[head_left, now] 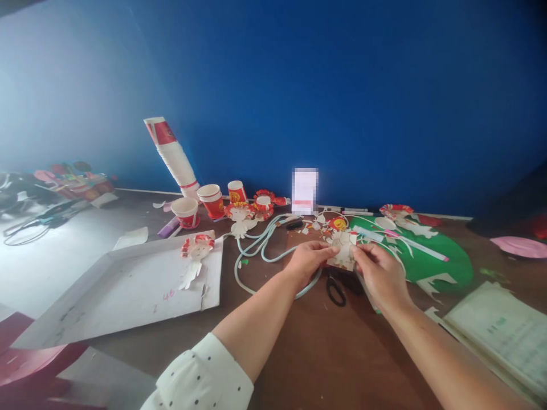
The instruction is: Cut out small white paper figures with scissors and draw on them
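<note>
A small white paper cut-out (343,249) with faint drawn lines is held out flat between my two hands. My left hand (308,263) pinches its left side between thumb and fingers. On the opposite side, my right hand (380,274) grips the edge with thumb and forefinger. Black-handled scissors (335,291) lie on the table just below the paper, their blades hidden. Behind the cut-out is a red paper scrap (339,224) with a gold emblem. A round green sheet (448,256) lies beyond my right hand, with paper scraps and a pink marker (419,246) on it.
Red-and-white paper cups (211,202) and a tall leaning cup stack (173,154) stand by the blue wall. A white board (141,290) at left bears a paper figure (196,253). A pale blue cable (239,273) loops mid-table. An open notebook (499,324) lies at right.
</note>
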{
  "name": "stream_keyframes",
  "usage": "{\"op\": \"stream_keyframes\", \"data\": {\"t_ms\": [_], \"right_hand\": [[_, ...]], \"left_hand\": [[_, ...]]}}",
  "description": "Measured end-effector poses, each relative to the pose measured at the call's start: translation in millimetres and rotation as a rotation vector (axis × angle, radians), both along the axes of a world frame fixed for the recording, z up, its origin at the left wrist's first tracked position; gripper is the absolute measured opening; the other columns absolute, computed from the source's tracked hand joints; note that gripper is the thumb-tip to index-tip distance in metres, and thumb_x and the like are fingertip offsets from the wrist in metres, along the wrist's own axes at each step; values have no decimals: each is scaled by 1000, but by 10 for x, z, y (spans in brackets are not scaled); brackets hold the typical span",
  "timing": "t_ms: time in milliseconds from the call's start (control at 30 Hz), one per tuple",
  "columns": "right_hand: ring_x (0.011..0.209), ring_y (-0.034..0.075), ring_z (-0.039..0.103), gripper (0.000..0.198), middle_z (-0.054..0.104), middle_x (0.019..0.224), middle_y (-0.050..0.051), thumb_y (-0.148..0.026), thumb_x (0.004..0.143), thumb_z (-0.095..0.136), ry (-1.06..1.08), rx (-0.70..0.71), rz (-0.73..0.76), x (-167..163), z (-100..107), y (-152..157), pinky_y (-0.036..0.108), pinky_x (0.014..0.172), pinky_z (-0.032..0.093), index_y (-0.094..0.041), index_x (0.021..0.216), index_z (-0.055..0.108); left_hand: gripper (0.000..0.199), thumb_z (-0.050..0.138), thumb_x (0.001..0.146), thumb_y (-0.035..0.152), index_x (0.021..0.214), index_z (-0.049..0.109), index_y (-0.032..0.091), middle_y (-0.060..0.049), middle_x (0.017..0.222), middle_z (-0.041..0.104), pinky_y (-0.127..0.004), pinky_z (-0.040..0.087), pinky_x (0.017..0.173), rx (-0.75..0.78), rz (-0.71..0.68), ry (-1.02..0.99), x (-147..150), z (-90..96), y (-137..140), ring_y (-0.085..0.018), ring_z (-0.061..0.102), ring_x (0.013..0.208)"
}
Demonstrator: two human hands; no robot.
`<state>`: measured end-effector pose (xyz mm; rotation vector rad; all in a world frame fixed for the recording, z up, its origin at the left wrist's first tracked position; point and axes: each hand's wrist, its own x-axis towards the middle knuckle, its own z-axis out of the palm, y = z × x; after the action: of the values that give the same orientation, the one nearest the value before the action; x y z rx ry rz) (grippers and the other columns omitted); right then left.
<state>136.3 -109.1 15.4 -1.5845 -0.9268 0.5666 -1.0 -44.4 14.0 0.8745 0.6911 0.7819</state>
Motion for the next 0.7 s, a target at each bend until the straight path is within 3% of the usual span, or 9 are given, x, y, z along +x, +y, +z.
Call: {"op": "stream_keyframes", "data": {"t_ms": [100, 267, 400, 467, 700], "right_hand": [[48, 12, 44, 33, 52, 50, -3, -52, 73, 66, -24, -25, 40, -12, 12, -10, 24, 45, 34, -20, 77, 62], [48, 13, 44, 33, 50, 49, -4, -53, 75, 64, -63, -39, 98, -3, 11, -19, 24, 46, 35, -20, 75, 61], [49, 13, 46, 33, 51, 50, -4, -53, 74, 66, -46, -36, 136, 19, -21, -5, 25, 48, 36, -20, 75, 62], [49, 14, 47, 35, 53, 51, -3, -54, 73, 67, -24, -32, 155, 26, -35, 4, 26, 48, 36, -20, 76, 63], [47, 14, 47, 37, 54, 50, -2, -57, 71, 67, 41, -14, 178, 16, -13, 11, 26, 45, 35, -20, 76, 65]], "left_hand": [[43, 86, 53, 39, 77, 66, 11, -1, 60, 59, -25, 39, 56, 36, 28, 77, 4, 0, -10, -8, 50, 50], [43, 87, 48, 40, 68, 61, 12, -3, 62, 62, -27, 44, 60, 20, 12, 29, -3, 28, -22, -11, 56, 55], [41, 85, 51, 43, 62, 58, 14, 3, 45, 49, -24, 36, 49, 54, 37, 185, -37, 53, -11, -7, 41, 41], [41, 85, 51, 44, 63, 59, 14, 3, 46, 49, -25, 33, 46, 65, 43, 229, -44, 42, 3, -6, 38, 39], [42, 86, 49, 42, 67, 64, 11, -5, 60, 62, -27, 43, 54, 78, 87, 199, 4, -37, 38, -13, 55, 52]]}}
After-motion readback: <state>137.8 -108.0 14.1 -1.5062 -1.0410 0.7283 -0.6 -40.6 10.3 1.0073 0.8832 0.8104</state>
